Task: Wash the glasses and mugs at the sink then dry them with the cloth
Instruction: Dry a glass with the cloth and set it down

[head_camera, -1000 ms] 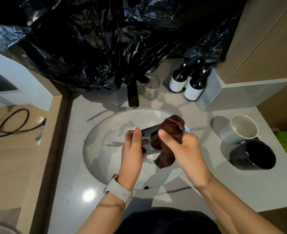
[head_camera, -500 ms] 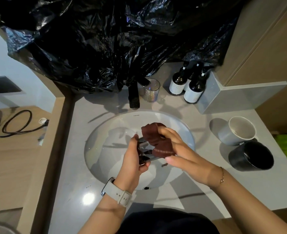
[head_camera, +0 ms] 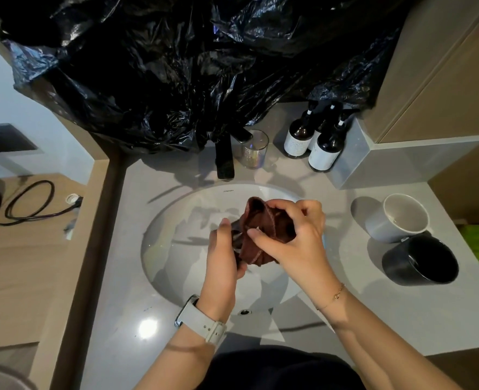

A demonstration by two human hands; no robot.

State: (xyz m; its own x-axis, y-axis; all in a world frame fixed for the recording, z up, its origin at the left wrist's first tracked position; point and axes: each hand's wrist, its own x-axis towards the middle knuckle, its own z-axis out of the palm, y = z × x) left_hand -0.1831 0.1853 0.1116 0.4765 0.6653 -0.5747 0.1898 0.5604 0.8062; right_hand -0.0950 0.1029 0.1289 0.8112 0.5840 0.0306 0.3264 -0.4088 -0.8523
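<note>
Grey stone-look countertop point(head_camera: 345, 319): smooth, speckled, glossy; fills the lower and middle frame, with a bright light reflection at lower left of centre.

Crumpled black plastic sheeting point(head_camera: 176, 66): shiny, creased; covers the upper frame and hangs down to the counter's back edge.

Beige wood-grain cabinet panels point(head_camera: 443, 80): flat, matte; upper right. A pale wooden ledge point(head_camera: 21, 263) at left carries a looped black cable point(head_camera: 30, 204).

White oval undermount basin point(head_camera: 176, 263): smooth glazed bowl, centre frame, below a black rectangular faucet point(head_camera: 225, 159).

Right hand point(head_camera: 294, 237): centre frame over the basin, fingers curled around a bunched dark brown terry cloth point(head_camera: 263, 220), thumb pressed onto it. Thin gold bracelet at the wrist.

Left hand point(head_camera: 223, 254): just left of the right hand, fingers wrapped around a clear drinking glass point(head_camera: 237, 235), which is nearly wholly hidden by cloth and hands. Pale strap watch at the wrist.

Black ceramic mug point(head_camera: 421, 260): matte, round, lying tilted at right of frame, touching a grey ceramic mug with white interior point(head_camera: 398, 218) just above it, also tipped.

Three dark amber pump bottles with white labels point(head_camera: 324, 147): clustered upper right of the basin.

Clear iridescent glass tumbler point(head_camera: 254, 149): upright, just right of the faucet.
</note>
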